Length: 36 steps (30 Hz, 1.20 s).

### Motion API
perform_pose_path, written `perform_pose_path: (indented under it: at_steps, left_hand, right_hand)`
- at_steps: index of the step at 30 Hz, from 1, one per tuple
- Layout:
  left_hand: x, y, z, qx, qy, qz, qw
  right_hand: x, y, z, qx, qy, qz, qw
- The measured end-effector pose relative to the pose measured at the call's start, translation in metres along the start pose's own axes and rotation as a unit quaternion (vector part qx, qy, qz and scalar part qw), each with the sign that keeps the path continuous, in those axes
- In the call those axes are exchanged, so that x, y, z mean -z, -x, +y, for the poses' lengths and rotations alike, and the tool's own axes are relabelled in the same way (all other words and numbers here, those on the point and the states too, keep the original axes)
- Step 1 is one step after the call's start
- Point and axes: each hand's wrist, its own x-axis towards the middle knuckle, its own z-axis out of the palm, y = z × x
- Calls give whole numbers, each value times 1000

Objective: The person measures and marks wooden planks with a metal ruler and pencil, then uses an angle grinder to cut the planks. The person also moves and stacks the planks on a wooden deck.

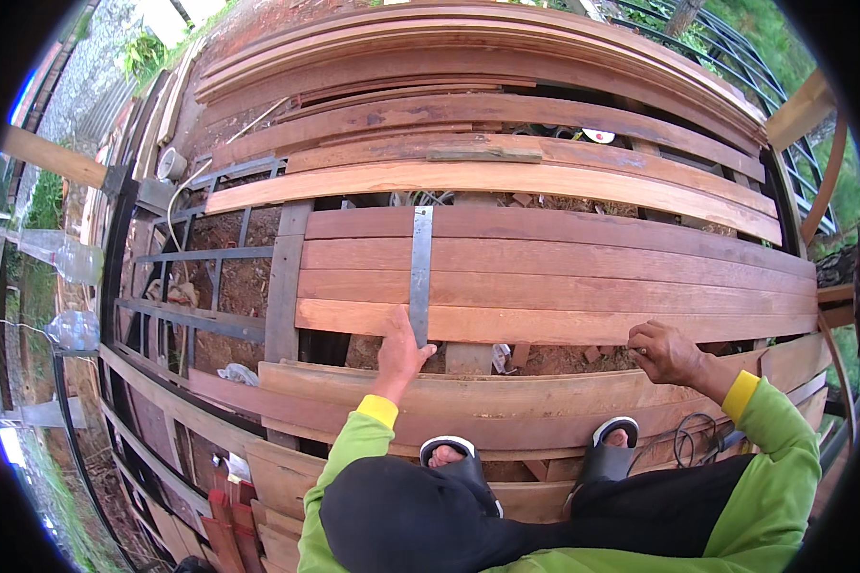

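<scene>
A flat grey metal ruler (pixel 420 263) lies crosswise over several reddish-brown planks (pixel 564 258) placed edge to edge. My left hand (pixel 403 349) grips its near end at the front edge of the nearest, more orange plank (pixel 506 323). My right hand (pixel 664 353) hovers by the same front edge, farther right, with its fingers curled together. Whatever those fingers hold, if anything, is too small or hidden to make out.
More long boards (pixel 430 72) are stacked beyond the planks. A dark metal frame (pixel 210 254) with gaps over soil stands at the left. My sandaled feet rest on near boards (pixel 373 396); a black cable (pixel 693 439) coils beside the right foot. Plastic bottles (pixel 75 329) hang at far left.
</scene>
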Motion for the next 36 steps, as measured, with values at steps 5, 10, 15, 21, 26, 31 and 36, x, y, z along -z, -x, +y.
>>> perform_pose_path:
  at_steps: [5, 10, 15, 21, 26, 31, 36]
  left_hand:
    - [18, 2, 18, 85, 154, 15, 984]
    - [34, 39, -24, 196, 473, -13, 859]
    - [20, 130, -23, 237, 324, 104, 910]
    - [-14, 203, -8, 338, 216, 237, 885]
    - [-56, 237, -65, 367, 234, 305, 847]
    - [-65, 239, -87, 415, 166, 333, 830]
    - [-91, 257, -119, 456, 124, 348, 810]
  right_hand:
    - [13, 6, 0, 9, -1, 15, 1000]
    - [16, 23, 11, -2, 3, 88, 996]
    - [0, 43, 18, -41, -24, 109, 993]
    - [-15, 36, 13, -55, -56, 68, 995]
    - [-16, 14, -1, 2, -73, 45, 996]
    - [-35, 18, 3, 27, -119, 16, 992]
    - [-41, 14, -25, 42, -131, -36, 990]
